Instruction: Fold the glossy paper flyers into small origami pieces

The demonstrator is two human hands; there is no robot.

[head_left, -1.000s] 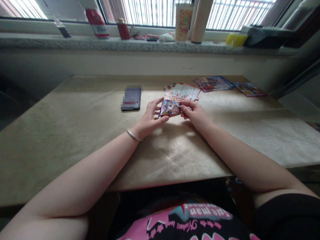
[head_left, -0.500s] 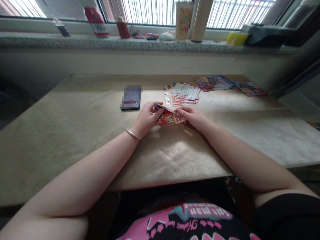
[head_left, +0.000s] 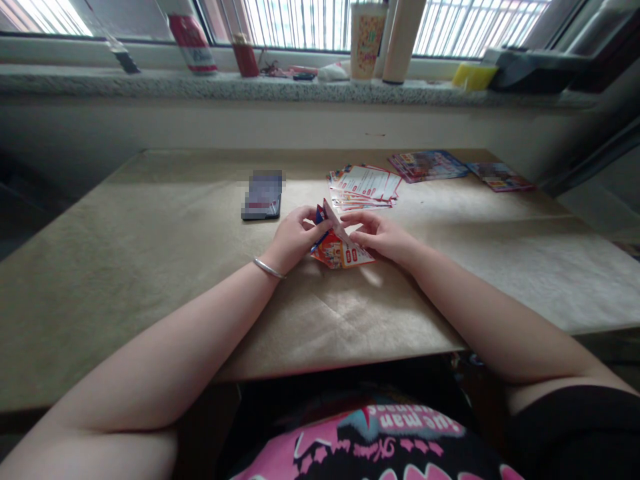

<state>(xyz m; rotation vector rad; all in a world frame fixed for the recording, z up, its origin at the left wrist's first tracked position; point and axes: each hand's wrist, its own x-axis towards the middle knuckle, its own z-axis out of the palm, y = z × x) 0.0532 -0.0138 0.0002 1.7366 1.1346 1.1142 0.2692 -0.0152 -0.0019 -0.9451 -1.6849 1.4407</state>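
Note:
A colourful printed leaflet (head_left: 336, 254) with red, blue and white areas is folded at an angle above the tabletop. My left hand (head_left: 299, 231) pinches its left side between thumb and fingers; a silver bangle circles that wrist. At the leaflet's right edge is my right hand (head_left: 381, 235), fingers stretched out and apart. Its thumb is close to the paper, and I cannot tell whether it touches. Just beyond the hands lies a fanned pile of similar printed leaflets (head_left: 370, 183), white text sides up.
A dark phone-like device (head_left: 265, 195) lies left of the pile. Colourful printed packs (head_left: 431, 165) and another pack (head_left: 501, 177) lie at the back right of the table (head_left: 150, 267). On the windowsill (head_left: 280, 92) stand a red can (head_left: 193, 43) and a patterned cup (head_left: 367, 41).
The leaflet has turned and tilted, one panel now standing up more steeply. My right hand has loosened from its right edge, with fingers spreading. My left hand still holds it.

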